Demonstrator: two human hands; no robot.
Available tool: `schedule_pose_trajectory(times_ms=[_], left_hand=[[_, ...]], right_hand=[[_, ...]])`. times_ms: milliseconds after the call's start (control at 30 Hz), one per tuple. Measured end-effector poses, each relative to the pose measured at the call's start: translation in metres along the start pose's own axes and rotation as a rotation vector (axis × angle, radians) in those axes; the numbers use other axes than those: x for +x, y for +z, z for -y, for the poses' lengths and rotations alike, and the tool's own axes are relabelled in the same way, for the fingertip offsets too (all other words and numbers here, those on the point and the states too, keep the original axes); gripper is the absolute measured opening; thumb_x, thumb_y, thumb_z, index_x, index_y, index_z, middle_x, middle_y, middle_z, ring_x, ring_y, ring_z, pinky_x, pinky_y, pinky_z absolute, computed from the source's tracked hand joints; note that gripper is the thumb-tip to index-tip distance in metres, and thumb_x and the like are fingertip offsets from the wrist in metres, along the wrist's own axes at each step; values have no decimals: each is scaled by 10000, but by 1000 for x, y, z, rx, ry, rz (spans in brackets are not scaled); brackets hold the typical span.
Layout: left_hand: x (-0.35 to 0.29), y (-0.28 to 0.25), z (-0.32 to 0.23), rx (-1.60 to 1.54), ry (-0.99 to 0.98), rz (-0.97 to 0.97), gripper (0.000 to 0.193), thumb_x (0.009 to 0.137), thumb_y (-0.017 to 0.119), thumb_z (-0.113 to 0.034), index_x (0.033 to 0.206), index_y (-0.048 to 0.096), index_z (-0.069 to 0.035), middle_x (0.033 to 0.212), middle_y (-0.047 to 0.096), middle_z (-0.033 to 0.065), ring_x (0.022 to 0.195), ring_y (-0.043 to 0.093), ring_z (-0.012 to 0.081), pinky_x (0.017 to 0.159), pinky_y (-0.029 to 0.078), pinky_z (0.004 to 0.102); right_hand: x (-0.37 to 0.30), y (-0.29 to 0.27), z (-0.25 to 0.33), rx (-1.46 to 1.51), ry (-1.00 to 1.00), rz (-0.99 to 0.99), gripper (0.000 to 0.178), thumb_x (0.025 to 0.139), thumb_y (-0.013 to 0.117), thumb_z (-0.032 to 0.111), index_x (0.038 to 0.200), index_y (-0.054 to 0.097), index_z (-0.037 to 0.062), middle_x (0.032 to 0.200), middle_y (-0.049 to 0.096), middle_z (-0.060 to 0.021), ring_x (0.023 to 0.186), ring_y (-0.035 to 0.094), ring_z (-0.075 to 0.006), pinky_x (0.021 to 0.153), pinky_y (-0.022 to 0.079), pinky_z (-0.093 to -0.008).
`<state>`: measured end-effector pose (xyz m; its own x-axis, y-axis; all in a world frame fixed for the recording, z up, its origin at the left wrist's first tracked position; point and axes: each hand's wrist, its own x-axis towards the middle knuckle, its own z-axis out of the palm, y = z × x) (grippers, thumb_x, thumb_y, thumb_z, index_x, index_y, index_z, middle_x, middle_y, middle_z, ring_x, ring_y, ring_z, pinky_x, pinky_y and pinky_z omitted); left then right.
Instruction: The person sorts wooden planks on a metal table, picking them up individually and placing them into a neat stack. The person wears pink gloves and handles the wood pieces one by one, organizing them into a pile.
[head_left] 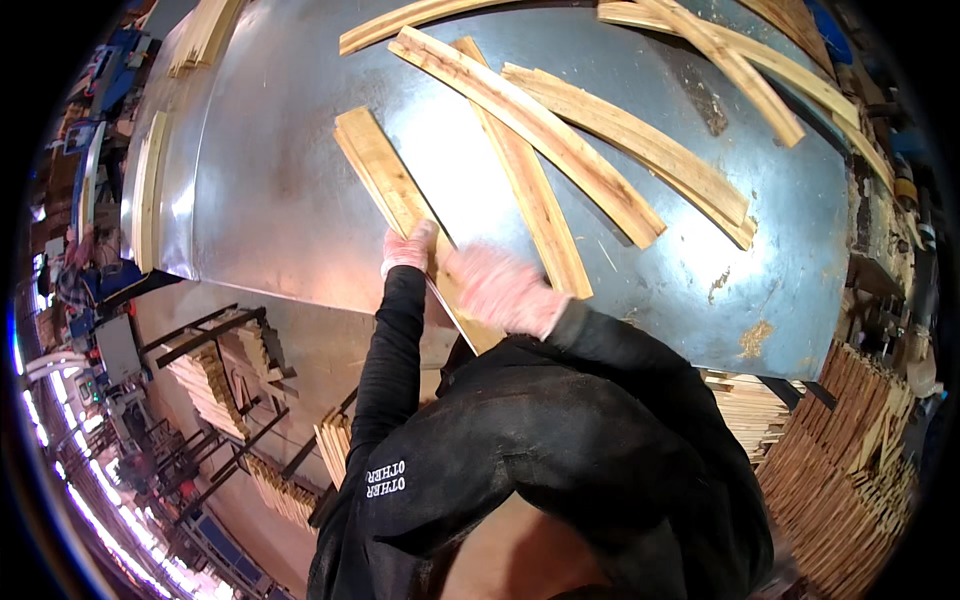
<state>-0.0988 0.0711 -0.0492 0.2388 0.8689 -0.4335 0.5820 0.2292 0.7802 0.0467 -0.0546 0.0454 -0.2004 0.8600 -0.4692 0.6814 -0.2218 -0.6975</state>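
Note:
My left hand (408, 250), in a pinkish glove, is closed round the left edge of a pale wooden board (382, 165), its thumb on the upper face. The board slants from the metal tabletop back toward my body; a lengthwise line along its left side may be a groove or a second strip. My right hand (503, 292), gloved alike, is smeared by motion over the board's near part. I cannot make out its fingers or whether it grips anything.
Several loose wooden strips (530, 130) lie crossed on the metal table (270, 190), more at its far right. Short boards (150, 190) rest along the left edge. Stacked strips (830, 480) stand below right, and racks with wood (210, 385) below left. Sawdust (757, 338) lies near the right corner.

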Motion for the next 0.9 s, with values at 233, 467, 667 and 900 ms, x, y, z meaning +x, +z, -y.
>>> schedule_pose_trajectory(times_ms=[233,467,667,900], left_hand=[[142,-179,81,210,168,-243,451,751,795,-341,1020,585,-46,896,693,132,789,663,268,716,530,404],[115,-241,24,959,-220,-212,602,799,698,-457,1213,496,-69,1166,611,244,1087,593,403,882,476,492],[184,-139,-79,1012,858,-449,779,745,765,-331,1366,436,7,1333,502,266,1199,514,411,994,441,479],[334,11,-264,1584,639,-169,1110,671,764,-516,1528,189,-104,1559,263,165,1456,213,337,1163,150,538]], right_hand=[[-14,-44,-151,-341,613,-708,889,779,696,399,1492,262,92,1339,495,-194,1224,492,-356,1049,384,-470],[-61,-131,-158,-574,722,-824,830,766,697,249,1481,290,137,1258,552,-144,1156,533,-342,999,427,-448],[-76,-213,-298,-568,996,-890,1037,684,793,376,1503,213,119,1354,485,-190,1263,466,-373,1041,400,-431],[-75,-277,-329,-522,1010,-802,863,742,717,275,1462,268,118,1227,558,-197,1109,578,-378,953,474,-449]])
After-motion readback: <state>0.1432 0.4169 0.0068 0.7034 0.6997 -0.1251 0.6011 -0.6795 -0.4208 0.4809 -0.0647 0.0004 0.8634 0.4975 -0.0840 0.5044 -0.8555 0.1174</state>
